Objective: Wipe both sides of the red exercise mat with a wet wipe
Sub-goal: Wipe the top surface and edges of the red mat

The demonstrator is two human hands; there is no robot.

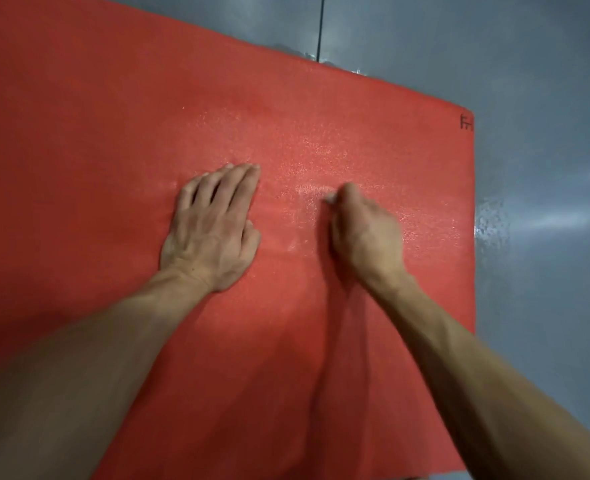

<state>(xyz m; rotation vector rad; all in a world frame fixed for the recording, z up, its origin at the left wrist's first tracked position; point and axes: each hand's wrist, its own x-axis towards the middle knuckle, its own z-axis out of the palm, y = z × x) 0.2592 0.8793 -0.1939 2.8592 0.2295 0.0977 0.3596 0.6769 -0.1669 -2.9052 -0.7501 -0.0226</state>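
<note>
Red textured foam exercise mat point(113, 116) lying flat on the grey floor point(546, 98), wiping of its upper face under way: left hand point(213, 226) spread flat pinning it, right hand point(362, 230) curled over a barely visible white wet wipe point(328, 199); next, probably further strokes across the dry areas.

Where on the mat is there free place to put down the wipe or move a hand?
The red mat is bare left of the flat left hand, and between the right hand and its right edge. It is crowded between the hands, where the wipe is gripped.
</note>
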